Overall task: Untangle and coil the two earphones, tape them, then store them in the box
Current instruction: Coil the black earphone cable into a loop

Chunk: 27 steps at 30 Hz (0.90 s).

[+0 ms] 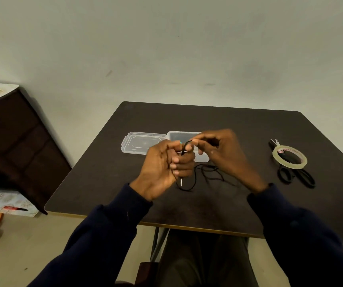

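Right now, the left hand (pixel 162 164) is gripping a thin black earphone cable (pixel 187 189), its fingers curling tightly around the strand just above the dark brown table (pixel 207 119). A small silver plug (pixel 181 181) is hanging out from under that fist, pointing down toward the tabletop. The right hand (pixel 222 154) is pinching a short arc of the same cable between thumb and forefinger, right beside the left hand's knuckles, with its other fingers bending loosely. Below and between the two hands, the rest of the cable is lying on the table in a loose tangle of loops; how many earphones are making up the tangle cannot be told.

Just behind the hands, a clear rectangular plastic box (pixel 182 136) is sitting open on the table, its hinged lid (pixel 143 142) lying flat to its left. The right hand is partly covering the box. Well apart to the right, a roll of clear adhesive tape (pixel 290 156) is resting on top of black-handled scissors (pixel 296 175), whose handles are pointing toward the person. Dark blue sleeves (pixel 112 224) are covering both forearms down to the wrists.
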Available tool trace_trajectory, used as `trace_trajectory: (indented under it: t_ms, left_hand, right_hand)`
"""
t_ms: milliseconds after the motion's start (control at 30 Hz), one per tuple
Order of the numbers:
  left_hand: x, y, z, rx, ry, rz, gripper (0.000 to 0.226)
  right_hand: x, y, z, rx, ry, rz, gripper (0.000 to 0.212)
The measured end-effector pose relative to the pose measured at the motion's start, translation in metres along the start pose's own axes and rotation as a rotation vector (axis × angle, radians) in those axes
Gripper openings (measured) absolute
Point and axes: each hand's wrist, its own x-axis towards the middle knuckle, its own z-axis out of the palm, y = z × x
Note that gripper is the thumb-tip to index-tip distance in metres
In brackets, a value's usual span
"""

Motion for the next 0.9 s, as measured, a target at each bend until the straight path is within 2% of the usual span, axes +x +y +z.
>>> trace_trajectory:
  t_ms: [100,200,267,367,400,467,567,633,733,833,900]
  left_hand:
    - [0.006,0.006,0.002,-0.172,0.031,0.166,0.026]
    - [0.013,0.007,0.005,-0.167,0.130,0.365,0.010]
    - [0.017,0.006,0.005,0.002,0.151,0.472,0.010]
    - [0.023,0.000,-0.012,0.729,0.306,0.695,0.017]
    - [0.024,-0.003,-0.019,0.920,0.317,0.713,0.020]
    - [0.022,-0.006,-0.025,1.132,0.281,0.605,0.026]
    - [0.014,-0.014,-0.025,1.249,0.266,0.351,0.040]
    - [0.010,-0.015,-0.019,1.077,0.270,0.171,0.049]
    - [0.005,-0.010,-0.012,0.497,0.061,0.005,0.038]
    - [0.005,-0.001,-0.006,0.007,-0.163,0.001,0.026]
    - [0.006,0.006,-0.001,-0.183,-0.193,0.063,0.022]
  right_hand:
    - [-0.018,0.001,0.027,0.308,-0.002,0.229,0.020]
    - [-0.038,-0.003,0.055,0.454,-0.057,0.362,0.031]
    - [-0.048,-0.010,0.060,0.422,-0.142,0.376,0.028]
    - [-0.053,-0.020,0.052,0.084,-0.228,0.245,0.021]
    - [-0.052,-0.022,0.045,-0.055,-0.246,0.175,0.019]
    - [-0.047,-0.025,0.026,-0.308,-0.280,0.070,0.015]
    - [-0.033,-0.025,0.003,-0.665,-0.204,-0.116,0.013]
    - [-0.022,-0.020,-0.010,-0.710,-0.150,-0.190,0.013]
    - [-0.010,-0.004,-0.015,-0.541,-0.067,-0.225,0.018]
    - [-0.014,0.005,0.000,-0.119,-0.059,-0.088,0.024]
    - [-0.023,0.009,0.018,0.075,-0.097,0.044,0.021]
